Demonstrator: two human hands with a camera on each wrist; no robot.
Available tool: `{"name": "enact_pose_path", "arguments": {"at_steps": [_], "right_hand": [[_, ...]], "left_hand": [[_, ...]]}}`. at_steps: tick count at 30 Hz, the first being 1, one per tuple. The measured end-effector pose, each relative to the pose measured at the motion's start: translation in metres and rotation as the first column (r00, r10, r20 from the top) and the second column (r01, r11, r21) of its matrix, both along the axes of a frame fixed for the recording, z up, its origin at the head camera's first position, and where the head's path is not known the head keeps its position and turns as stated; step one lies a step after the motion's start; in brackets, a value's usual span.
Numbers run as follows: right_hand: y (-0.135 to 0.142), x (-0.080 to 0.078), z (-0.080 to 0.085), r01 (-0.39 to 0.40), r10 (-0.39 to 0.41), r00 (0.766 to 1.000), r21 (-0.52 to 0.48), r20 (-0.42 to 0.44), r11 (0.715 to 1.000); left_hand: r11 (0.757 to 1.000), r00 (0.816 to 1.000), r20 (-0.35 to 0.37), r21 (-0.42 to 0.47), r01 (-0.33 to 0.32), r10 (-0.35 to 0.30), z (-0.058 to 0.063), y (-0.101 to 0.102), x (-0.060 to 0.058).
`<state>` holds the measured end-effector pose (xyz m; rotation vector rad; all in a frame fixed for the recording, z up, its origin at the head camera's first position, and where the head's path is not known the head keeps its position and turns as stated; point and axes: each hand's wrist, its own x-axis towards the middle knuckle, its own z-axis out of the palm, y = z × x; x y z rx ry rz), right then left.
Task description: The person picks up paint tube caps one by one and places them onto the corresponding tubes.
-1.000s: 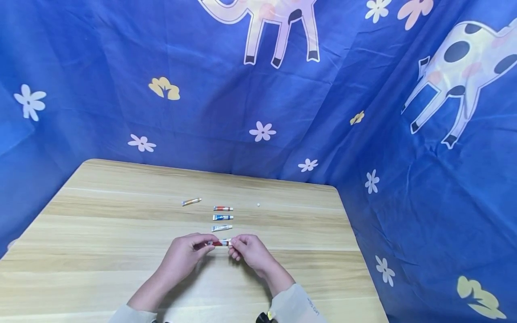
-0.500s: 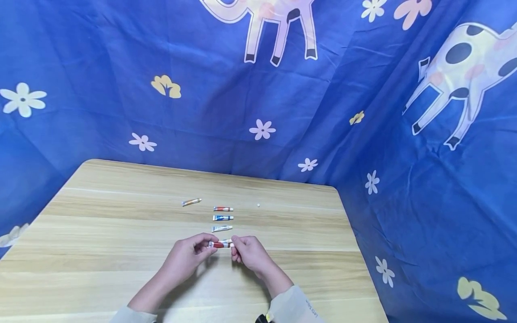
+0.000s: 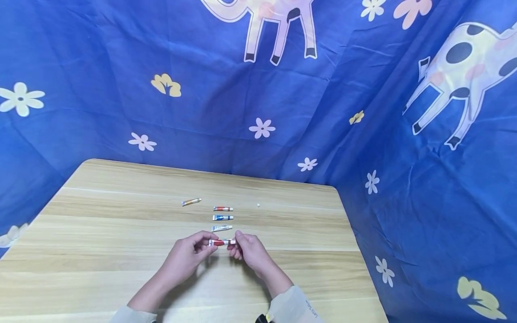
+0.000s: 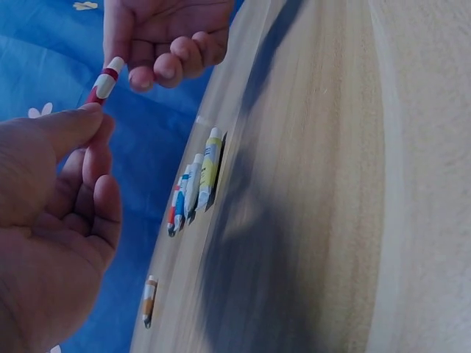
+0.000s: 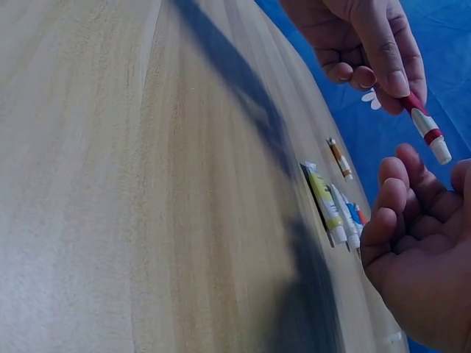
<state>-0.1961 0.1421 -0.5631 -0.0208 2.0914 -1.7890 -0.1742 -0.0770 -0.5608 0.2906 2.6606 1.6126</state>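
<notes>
My left hand (image 3: 190, 251) pinches a small dark red and white paint tube (image 5: 419, 116) between thumb and forefinger, its white cap pointing right. Just beside that cap is my right hand (image 3: 251, 252), fingers loosely bent and apart, and in the right wrist view the cap stands clear between thumb and forefinger. Beyond the hands, a white tube (image 3: 221, 228), a blue tube (image 3: 223, 217) and a red tube (image 3: 223, 209) lie in a row. A yellow tube (image 4: 210, 170) nearest the hands ends that row; in the head view the held tube and hands mostly hide it.
An orange-brown tube (image 3: 191, 202) lies apart, farther left on the wooden table (image 3: 121, 224). A tiny white piece (image 3: 258, 205) sits right of the row. Blue printed cloth (image 3: 202, 112) hangs behind the table and along its right side.
My right thumb and fingers have moved off the cap end, so the white cap now shows. The held tube has risen slightly and turned; my left hand keeps its pinch.
</notes>
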Motion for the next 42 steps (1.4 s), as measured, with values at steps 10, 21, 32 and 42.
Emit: {"name": "enact_pose_path", "arguments": {"at_steps": [10, 21, 32, 42], "right_hand": [[0.0058, -0.0026, 0.0010, -0.082, 0.084, 0.988, 0.019, -0.127, 0.996], [0.0043, -0.0022, 0.0049, 0.051, -0.041, 0.966, 0.034, -0.256, 0.998], [0.0026, -0.0029, 0.0005, 0.091, -0.072, 0.975, 0.081, -0.212, 0.993], [0.0000, -0.0031, -0.0033, 0.111, -0.094, 0.980, 0.091, -0.173, 0.990]], "left_hand": [[1.000, 0.999, 0.045, -0.003, -0.026, 0.027, 0.0037, -0.0018, 0.0001], [0.999, 0.996, 0.081, 0.015, -0.032, 0.031, 0.0054, -0.0024, -0.0014], [0.999, 0.998, 0.063, 0.017, -0.032, 0.031, 0.0057, -0.0021, -0.0012], [0.999, 0.998, 0.053, 0.026, -0.031, 0.030, 0.0074, -0.0004, 0.0003]]}}
